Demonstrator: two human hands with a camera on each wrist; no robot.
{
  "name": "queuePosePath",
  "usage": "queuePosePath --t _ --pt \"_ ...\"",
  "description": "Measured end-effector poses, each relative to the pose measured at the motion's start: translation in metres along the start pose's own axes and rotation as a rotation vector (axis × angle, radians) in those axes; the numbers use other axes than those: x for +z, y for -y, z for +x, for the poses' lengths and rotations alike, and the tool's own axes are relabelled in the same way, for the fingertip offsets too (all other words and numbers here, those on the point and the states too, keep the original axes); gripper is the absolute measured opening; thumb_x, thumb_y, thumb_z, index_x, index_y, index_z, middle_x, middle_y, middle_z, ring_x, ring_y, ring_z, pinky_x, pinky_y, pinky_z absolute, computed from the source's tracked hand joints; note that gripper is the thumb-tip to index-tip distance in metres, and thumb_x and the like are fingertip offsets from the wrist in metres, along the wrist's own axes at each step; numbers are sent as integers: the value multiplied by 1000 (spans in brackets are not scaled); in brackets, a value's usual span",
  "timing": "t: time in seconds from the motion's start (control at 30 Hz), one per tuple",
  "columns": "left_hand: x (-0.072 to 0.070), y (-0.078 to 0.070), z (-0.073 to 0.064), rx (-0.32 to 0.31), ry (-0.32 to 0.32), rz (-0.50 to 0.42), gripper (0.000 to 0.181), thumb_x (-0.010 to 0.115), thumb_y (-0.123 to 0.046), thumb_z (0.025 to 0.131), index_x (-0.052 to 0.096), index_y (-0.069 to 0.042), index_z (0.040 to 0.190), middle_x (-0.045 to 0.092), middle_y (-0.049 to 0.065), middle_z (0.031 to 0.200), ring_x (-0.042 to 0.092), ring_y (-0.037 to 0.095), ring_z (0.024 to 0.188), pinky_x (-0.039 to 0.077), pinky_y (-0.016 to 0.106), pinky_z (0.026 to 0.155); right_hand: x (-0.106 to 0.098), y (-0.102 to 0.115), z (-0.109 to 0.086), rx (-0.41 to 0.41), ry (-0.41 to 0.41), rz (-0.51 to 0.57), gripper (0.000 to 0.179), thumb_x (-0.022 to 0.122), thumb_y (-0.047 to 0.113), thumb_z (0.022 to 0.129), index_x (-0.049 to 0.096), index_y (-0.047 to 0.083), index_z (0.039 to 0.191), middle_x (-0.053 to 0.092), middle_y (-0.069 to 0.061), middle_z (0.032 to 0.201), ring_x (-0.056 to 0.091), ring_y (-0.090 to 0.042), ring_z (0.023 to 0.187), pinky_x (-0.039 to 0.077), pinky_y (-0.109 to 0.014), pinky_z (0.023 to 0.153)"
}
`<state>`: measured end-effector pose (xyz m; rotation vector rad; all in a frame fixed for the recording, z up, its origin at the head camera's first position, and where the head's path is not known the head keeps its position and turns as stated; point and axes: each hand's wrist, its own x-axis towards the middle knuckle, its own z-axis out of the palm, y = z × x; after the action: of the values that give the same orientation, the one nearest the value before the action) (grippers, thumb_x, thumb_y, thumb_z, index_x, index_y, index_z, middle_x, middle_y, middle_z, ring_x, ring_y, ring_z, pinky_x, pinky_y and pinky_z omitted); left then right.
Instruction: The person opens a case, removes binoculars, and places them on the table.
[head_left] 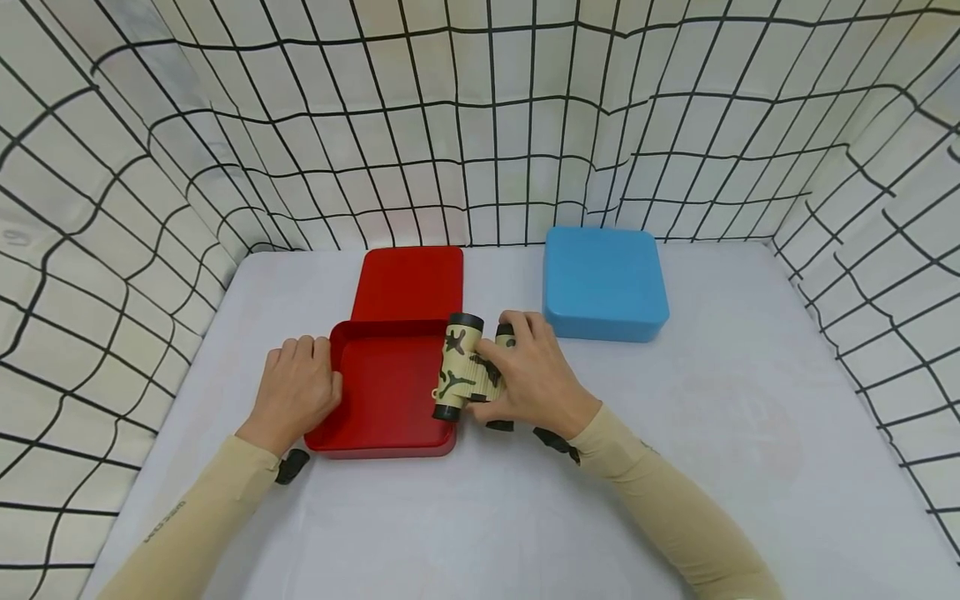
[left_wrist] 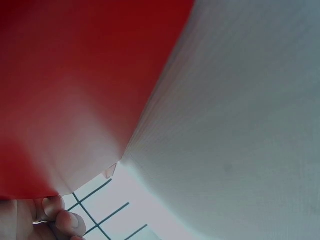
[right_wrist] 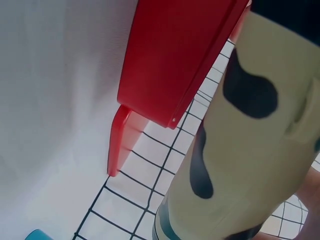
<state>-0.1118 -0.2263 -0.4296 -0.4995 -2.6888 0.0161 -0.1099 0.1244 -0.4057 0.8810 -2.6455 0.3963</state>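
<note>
Camouflage-patterned binoculars (head_left: pixel 459 367) are held over the right side of a red box (head_left: pixel 382 392). My right hand (head_left: pixel 534 371) grips them from the right, thumb and fingers around the right barrel. In the right wrist view the tan barrel (right_wrist: pixel 250 130) fills much of the picture, with the red box (right_wrist: pixel 170 60) behind it. At the box's left rim, my left hand (head_left: pixel 296 379) holds the wall with curled fingers. The left wrist view shows the box's red outer side (left_wrist: pixel 75 100) and a few curled fingertips (left_wrist: pixel 70 222) at its edge.
A flat red lid (head_left: pixel 408 283) lies directly behind the red box. Back right on the white table (head_left: pixel 675 467) stands a closed-looking blue box (head_left: pixel 603 283). Black grid netting (head_left: pixel 491 133) over pale cloth encloses the back and both sides.
</note>
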Motion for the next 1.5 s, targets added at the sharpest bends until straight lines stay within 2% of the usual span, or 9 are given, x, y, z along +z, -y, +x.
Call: queuePosePath --t 0.7,0.93,1.13,1.5 --pt "-4 -1 2 4 -17 7 15 57 -10 85 47 1 83 44 15 68 39 26 61 24 29 58 -5 -11 -7 8 15 -13 67 82 66 70 69 24 120 56 -20 132 52 -39 119 50 -56 96" --pt "-1 0 1 -5 15 10 15 57 -10 85 48 1 84 45 15 68 39 26 62 27 31 58 -9 -16 -9 21 18 -4 66 83 64 70 69 23 121 56 -21 133 51 -39 121 50 -56 96" --pt "-1 0 1 1 5 12 15 57 -10 85 48 2 83 45 15 68 39 27 62 28 32 57 -11 -20 -9 25 13 -10 65 82 63 71 69 23 120 56 -20 132 50 -38 117 51 -52 90" --pt "-1 -1 -1 -19 36 13 16 57 -11 87 49 2 86 47 16 70 41 28 64 32 34 58 -11 -25 -11 28 21 -16 67 82 65 70 69 24 121 55 -21 133 51 -38 117 51 -53 93"
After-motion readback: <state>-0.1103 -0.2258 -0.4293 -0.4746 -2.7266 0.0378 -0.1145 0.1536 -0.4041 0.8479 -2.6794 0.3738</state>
